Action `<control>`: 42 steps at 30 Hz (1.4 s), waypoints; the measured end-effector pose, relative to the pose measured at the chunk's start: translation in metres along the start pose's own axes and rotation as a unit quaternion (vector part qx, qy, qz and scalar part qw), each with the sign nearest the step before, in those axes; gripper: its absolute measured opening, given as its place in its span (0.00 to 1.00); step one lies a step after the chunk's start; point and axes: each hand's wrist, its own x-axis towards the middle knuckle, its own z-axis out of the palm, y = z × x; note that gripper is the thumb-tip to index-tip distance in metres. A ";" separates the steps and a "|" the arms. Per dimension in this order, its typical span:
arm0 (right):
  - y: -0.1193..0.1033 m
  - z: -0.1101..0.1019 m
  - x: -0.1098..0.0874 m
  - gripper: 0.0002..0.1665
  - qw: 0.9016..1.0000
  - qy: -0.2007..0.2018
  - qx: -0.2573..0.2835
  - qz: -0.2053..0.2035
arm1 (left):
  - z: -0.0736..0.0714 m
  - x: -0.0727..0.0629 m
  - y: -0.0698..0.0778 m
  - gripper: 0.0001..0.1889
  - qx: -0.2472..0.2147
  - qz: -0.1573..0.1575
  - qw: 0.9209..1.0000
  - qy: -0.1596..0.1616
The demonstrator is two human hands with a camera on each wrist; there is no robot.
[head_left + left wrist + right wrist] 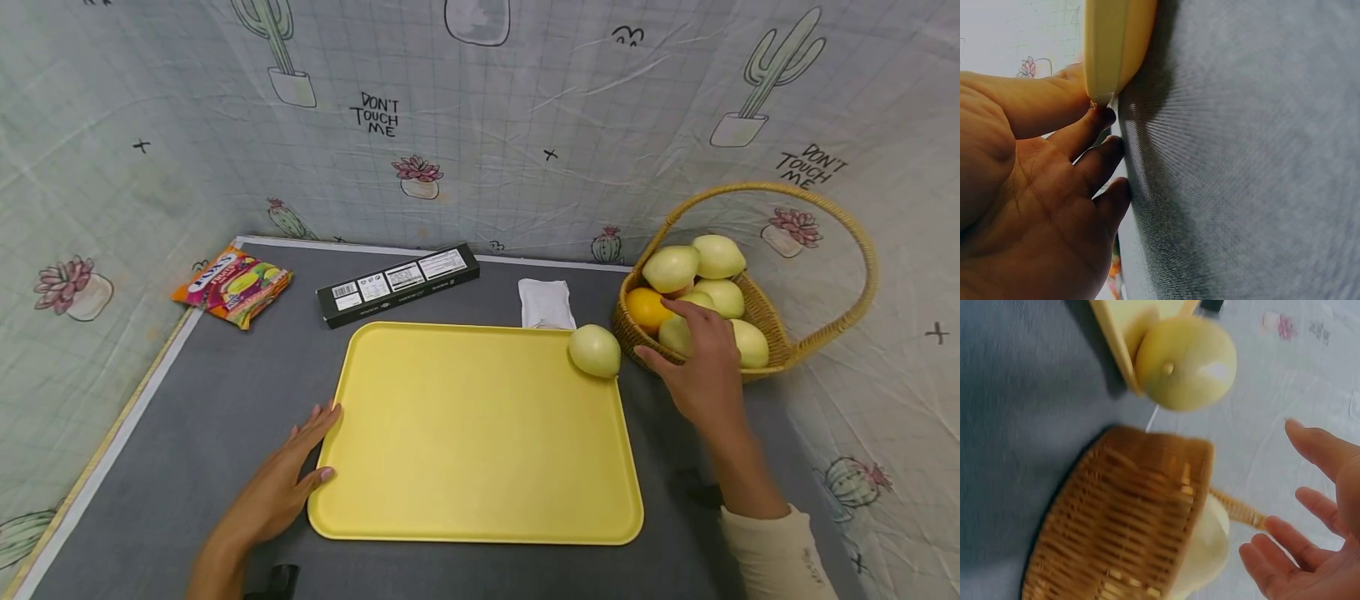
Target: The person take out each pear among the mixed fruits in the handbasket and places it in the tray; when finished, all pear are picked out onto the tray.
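Observation:
My left hand rests at the left rim of a yellow tray, fingers fairly straight. In the left wrist view its thumb touches the tray's edge. Over the front of a wicker basket reaches my right hand, thumb and fingers spread, holding nothing. Its fingertips are close to an orange among several pale yellow-green fruits. Another such fruit, with a small nub at its end in the right wrist view, sits on the tray's far right corner.
The basket's tall handle arches up and leans right. Behind the tray lie a long black box and a white packet. A colourful snack bag lies far left. Patterned cloth walls in the grey table.

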 end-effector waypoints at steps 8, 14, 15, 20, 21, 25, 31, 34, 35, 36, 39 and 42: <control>0.017 -0.013 0.005 0.46 0.997 0.003 -0.007 0.070 | -0.001 0.000 0.000 0.45 0.006 -0.008 1.000 -0.001; 0.025 -0.017 0.005 0.45 0.995 -0.026 -0.023 0.095 | -0.001 0.000 0.000 0.45 0.005 -0.009 1.000 -0.001; 0.027 -0.017 0.005 0.45 0.994 -0.031 -0.026 0.098 | -0.001 0.000 0.000 0.45 0.006 -0.008 1.000 0.000; 0.035 -0.015 0.007 0.45 0.992 -0.058 -0.037 0.109 | 0.000 -0.001 0.000 0.45 0.009 -0.008 1.000 0.001; 0.036 -0.014 0.007 0.45 0.991 -0.064 -0.039 0.110 | 0.000 -0.001 0.000 0.45 0.008 -0.008 1.000 0.000; 0.041 -0.012 0.008 0.44 0.989 -0.083 -0.049 0.116 | 0.000 -0.001 0.000 0.45 0.005 -0.005 1.000 0.002; 0.045 -0.011 0.009 0.43 0.987 -0.097 -0.053 0.119 | 0.000 -0.001 0.001 0.45 0.004 -0.007 1.000 0.002; 0.046 -0.011 0.009 0.42 0.987 -0.094 -0.049 0.119 | 0.000 -0.001 0.001 0.45 0.003 -0.013 1.000 0.000; 0.047 -0.011 0.009 0.42 0.987 -0.091 -0.048 0.120 | 0.000 -0.001 0.001 0.45 0.002 -0.015 1.000 -0.001; 0.047 -0.011 0.009 0.42 0.988 -0.087 -0.047 0.120 | 0.000 -0.001 0.001 0.45 0.001 -0.016 1.000 -0.002; 0.047 -0.011 0.008 0.42 0.990 -0.070 -0.040 0.119 | 0.000 -0.001 0.002 0.45 -0.002 -0.017 1.000 -0.003; 0.044 -0.011 0.008 0.42 0.992 -0.048 -0.032 0.116 | 0.000 -0.001 0.001 0.45 -0.003 -0.014 1.000 -0.002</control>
